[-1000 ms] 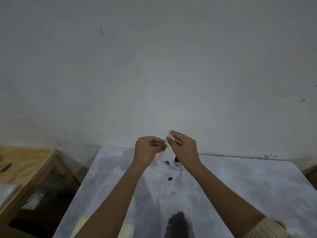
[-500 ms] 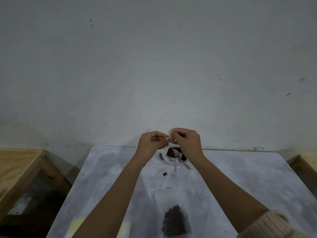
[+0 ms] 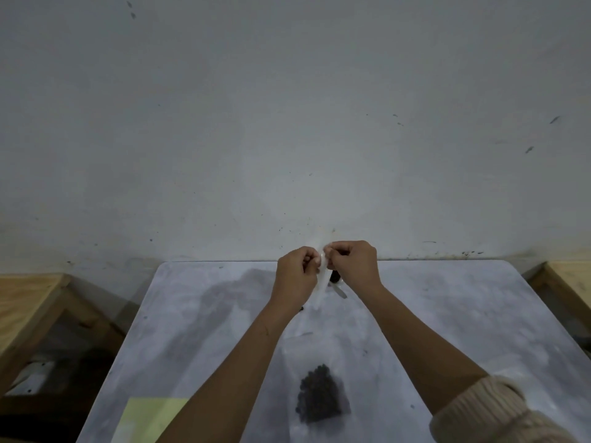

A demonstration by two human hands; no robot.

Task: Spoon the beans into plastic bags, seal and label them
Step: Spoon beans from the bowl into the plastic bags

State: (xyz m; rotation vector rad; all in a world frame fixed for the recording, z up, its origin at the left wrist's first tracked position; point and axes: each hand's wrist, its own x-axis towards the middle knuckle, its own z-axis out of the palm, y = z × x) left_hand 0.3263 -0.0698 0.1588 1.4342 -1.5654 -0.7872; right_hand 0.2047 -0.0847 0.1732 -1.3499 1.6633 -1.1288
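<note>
Thin clear plastic bag (image 3: 321,289) is pinched at its top by left hand (image 3: 295,276) and right hand (image 3: 353,266), frame centre, above grey table (image 3: 192,314). Layers should be rubbed apart gently, not torn.

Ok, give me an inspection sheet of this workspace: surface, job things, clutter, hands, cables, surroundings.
Surface: white table, smudged grey in patches.
Job's things: empty clear bag held up over the far end; filled bag of dark beans lying flat near the person; what looks like a spoon, partly hidden behind the right wrist; yellow paper at the near left edge.
Clutter: one loose bean by the left wrist.
Hands: left hand and right hand both pinch the empty clear bag's top.
Cables: nothing seen.
Surroundings: marked pale wall; wooden furniture on both sides.
</note>
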